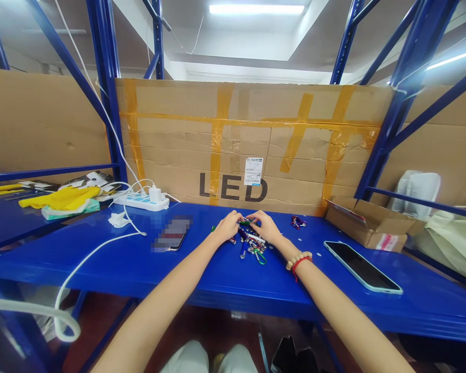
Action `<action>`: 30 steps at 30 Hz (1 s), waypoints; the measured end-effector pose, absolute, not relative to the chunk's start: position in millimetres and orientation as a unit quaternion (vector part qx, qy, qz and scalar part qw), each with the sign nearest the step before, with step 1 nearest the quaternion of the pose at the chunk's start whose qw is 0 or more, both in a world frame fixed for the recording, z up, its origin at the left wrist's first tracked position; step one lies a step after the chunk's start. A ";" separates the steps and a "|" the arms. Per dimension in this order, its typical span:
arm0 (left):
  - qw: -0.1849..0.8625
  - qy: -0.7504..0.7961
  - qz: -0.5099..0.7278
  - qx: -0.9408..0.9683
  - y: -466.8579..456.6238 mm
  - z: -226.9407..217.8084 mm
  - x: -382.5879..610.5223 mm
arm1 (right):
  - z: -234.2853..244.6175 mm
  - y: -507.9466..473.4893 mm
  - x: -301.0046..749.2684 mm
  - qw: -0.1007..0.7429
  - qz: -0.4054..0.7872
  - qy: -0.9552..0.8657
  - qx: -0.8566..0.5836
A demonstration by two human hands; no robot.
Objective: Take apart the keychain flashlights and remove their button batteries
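Observation:
My left hand [229,225] and my right hand [266,227] meet over a pile of small keychain-like pieces [252,239] on the blue shelf. The fingers of both hands are bent together at the back of the pile, around small dark and green bits too small to name. In front of them lie a green carabiner clip [260,257] and a short blue tube [243,249], mixed with silvery metal parts. Farther right, apart from the pile, is a little group of purple and red clips [298,223].
A phone with a pale green case [363,267] lies right, near an opened cardboard box [373,223]. On the left are a second phone [174,234], a white power strip [142,201] with cables, and yellow gloves [60,197]. A large carton [171,150] stands behind.

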State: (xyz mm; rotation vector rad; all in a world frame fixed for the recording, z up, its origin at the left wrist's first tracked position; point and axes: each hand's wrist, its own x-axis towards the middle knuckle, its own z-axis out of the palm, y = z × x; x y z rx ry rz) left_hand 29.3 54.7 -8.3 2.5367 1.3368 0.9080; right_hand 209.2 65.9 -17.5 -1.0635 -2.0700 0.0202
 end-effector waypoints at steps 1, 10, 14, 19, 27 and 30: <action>0.064 0.445 0.301 0.841 54.3 -8.3 29.2 | -16.0 64.8 208.0 0.420 0.011 -0.810 -0.410; 0.033 0.441 0.341 0.829 50.0 -1.7 33.3 | -4.8 51.7 189.1 0.541 0.110 -0.754 -0.356; 0.051 0.441 0.404 0.800 48.3 2.7 35.0 | -4.3 50.3 187.2 0.547 0.117 -0.740 -0.374; 0.028 0.469 0.496 0.731 48.3 7.9 34.2 | -1.5 43.0 192.2 0.411 0.029 -0.772 -0.483; -0.009 0.484 0.480 0.732 50.1 2.9 36.6 | 3.3 34.9 193.6 0.212 -0.002 -0.774 -0.597; -0.040 0.471 0.431 0.768 49.1 1.2 38.9 | 4.4 35.2 194.2 0.204 0.004 -0.759 -0.618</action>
